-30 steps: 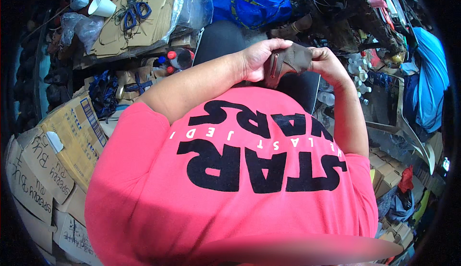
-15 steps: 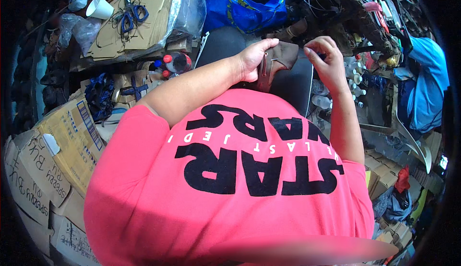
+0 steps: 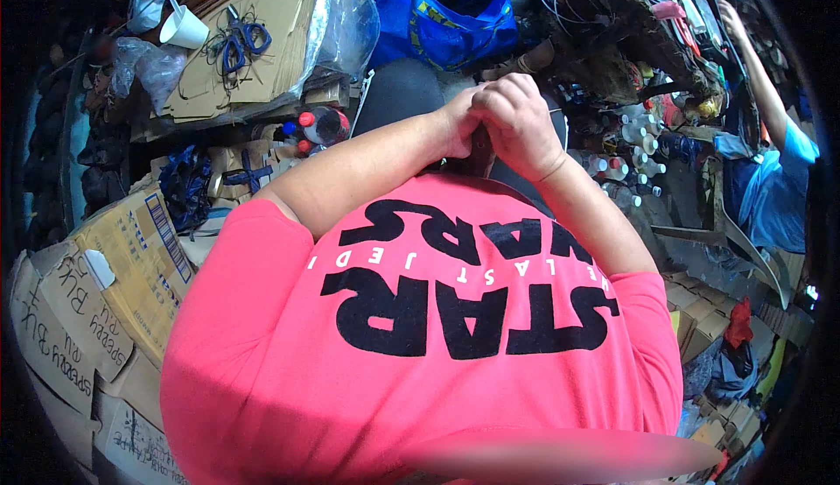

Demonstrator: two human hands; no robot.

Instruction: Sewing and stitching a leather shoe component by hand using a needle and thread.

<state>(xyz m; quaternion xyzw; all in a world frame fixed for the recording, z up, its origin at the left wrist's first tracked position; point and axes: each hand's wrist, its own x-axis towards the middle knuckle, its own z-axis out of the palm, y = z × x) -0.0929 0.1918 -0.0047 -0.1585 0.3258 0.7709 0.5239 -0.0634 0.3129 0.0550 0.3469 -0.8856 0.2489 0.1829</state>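
Note:
Both my hands meet over my lap. My left hand (image 3: 457, 123) is closed on a brown shoe upper (image 3: 480, 152), of which only a small strip shows below the fingers. My right hand (image 3: 522, 126) is curled in a closed grip against the left fingers, on top of the upper. Its fingertips are hidden, and whatever they pinch cannot be made out. A thin dark line sticks out just right of the right hand.
Blue-handled scissors (image 3: 234, 47) lie among thread scraps on cardboard sheets (image 3: 280, 38), near a white cup (image 3: 183, 26). A blue bag (image 3: 455, 34) stands ahead. Bottles (image 3: 643, 144) cluster at right, near another person's arm (image 3: 763, 87). Cardboard boxes (image 3: 131, 266) stack at left.
My right hand has moved left from beside the shoe upper onto it, against my left hand, covering most of the upper. The other person's arm has come into view, reaching up.

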